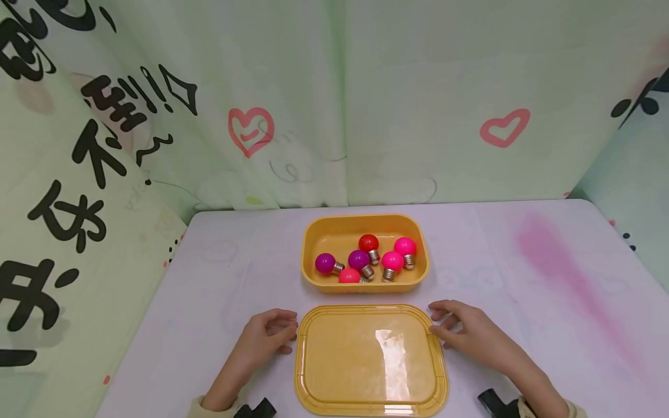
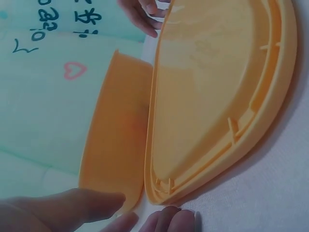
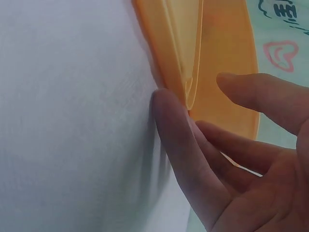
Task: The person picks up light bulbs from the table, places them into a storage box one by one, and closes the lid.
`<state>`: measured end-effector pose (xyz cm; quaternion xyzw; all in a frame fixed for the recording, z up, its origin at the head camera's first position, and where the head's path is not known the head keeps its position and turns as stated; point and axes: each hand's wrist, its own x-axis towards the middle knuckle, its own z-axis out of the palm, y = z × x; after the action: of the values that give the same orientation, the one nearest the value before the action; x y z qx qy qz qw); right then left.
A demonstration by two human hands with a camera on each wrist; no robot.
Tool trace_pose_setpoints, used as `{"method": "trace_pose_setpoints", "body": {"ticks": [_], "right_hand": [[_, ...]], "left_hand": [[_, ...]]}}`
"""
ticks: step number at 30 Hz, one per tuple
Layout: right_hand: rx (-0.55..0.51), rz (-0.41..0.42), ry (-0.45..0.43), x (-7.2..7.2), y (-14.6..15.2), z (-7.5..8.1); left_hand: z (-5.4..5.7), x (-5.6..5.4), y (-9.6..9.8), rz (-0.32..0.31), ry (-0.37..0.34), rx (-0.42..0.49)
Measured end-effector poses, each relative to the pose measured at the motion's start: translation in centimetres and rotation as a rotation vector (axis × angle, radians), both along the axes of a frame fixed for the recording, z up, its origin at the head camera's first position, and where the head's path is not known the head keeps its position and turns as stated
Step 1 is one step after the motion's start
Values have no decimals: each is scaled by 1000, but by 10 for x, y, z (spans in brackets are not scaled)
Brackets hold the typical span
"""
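A yellow plastic lid point(image 1: 366, 360) lies flat on the table, its raised rim and small ribs showing in the left wrist view. Just left of its upper left corner is my left hand point(image 1: 270, 335), fingers loosely bent with nothing between them. On the other side, my right hand point(image 1: 465, 329) is at the upper right edge, its thumb point(image 3: 169, 116) against or very close to the lid; contact is hard to tell. Behind the lid stands a yellow tray point(image 1: 308, 255) with toy bulbs in it: a red bulb point(image 1: 369, 242), purple bulbs point(image 1: 325, 263) and pink bulbs point(image 1: 405, 246), with silvery screw bases.
The white table point(image 1: 522, 278) bears a pink stain point(image 1: 556, 255) at the right. Behind it hangs a pale green curtain point(image 1: 418, 116) with hearts and black writing. Dark wrist cameras point(image 1: 256, 410) sit on both wrists.
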<state>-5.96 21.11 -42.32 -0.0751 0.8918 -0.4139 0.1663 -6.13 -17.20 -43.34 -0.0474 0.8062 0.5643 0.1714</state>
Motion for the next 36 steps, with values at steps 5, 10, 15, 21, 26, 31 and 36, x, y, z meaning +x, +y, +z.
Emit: {"method": "trace_pose_setpoints", "body": {"ticks": [5,10,15,21,26,31,36], "right_hand": [[-38,0,-22,0,-1,0],[15,7,-2,0,-3,0],[56,37,44,0,-5,-2],[83,46,55,0,-7,-3],[86,47,66,0,-8,-3],[77,59,87,0,-7,-4],[77,65,88,0,-7,-4]], "left_hand": [[2,3,3,-4,34,-21],[1,3,9,6,34,-62],[0,3,13,-7,19,-105],[0,2,12,-16,6,-126],[0,0,10,-36,3,-92],[-1,-1,7,-33,-5,-40],[-1,0,5,-22,-9,-16]]}}
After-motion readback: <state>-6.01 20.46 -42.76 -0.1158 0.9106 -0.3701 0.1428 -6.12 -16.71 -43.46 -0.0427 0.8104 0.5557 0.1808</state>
